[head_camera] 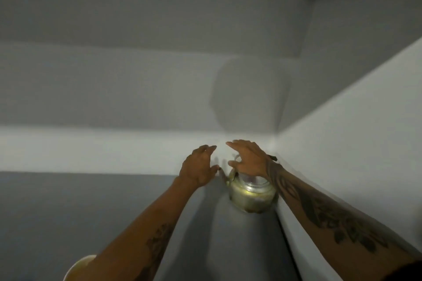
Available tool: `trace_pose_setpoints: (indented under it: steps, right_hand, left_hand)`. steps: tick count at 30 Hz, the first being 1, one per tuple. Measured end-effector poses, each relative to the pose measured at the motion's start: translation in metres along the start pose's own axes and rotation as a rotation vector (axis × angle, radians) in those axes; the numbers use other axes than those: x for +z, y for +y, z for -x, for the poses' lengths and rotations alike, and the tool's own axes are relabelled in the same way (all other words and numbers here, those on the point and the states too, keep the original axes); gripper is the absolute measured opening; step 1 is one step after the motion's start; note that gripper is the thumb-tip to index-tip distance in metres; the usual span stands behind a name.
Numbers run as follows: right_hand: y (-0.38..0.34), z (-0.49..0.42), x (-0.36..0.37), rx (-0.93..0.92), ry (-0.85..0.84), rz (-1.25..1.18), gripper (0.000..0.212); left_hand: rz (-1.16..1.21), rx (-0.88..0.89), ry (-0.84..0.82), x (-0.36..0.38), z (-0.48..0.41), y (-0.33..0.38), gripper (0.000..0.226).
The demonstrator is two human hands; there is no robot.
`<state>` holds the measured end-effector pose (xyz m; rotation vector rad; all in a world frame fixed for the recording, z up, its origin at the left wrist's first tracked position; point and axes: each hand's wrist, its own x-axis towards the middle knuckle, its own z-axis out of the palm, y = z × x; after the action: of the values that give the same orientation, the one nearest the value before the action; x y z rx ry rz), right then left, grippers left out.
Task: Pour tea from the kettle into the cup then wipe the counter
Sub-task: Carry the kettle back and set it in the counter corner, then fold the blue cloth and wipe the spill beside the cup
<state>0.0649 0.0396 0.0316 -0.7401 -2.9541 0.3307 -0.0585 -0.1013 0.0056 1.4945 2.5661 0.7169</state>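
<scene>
A glass kettle (251,196) with yellowish tea stands on the grey counter (91,207) in the corner where two walls meet. My right hand (247,158) hovers just above its lid and handle, fingers spread, holding nothing. My left hand (199,167) is to the left of the kettle near its spout, fingers apart, also holding nothing. At the bottom left edge, a pale rounded rim with yellowish contents, likely the cup (78,266), shows partly behind my left forearm.
A white wall (114,148) runs along the back of the counter. A second white wall (342,143) closes off the right side, right beside the kettle. Open grey counter stretches to the left.
</scene>
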Motion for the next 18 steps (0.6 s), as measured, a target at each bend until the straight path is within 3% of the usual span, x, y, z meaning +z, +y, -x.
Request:
trace_pose_setpoints:
  steps: [18]
  right_hand:
    - [-0.363,0.036,0.157,-0.376,-0.153,-0.093,0.060]
  left_hand:
    - [-0.081,-0.414,0.145,-0.067,0.298,-0.234,0.059]
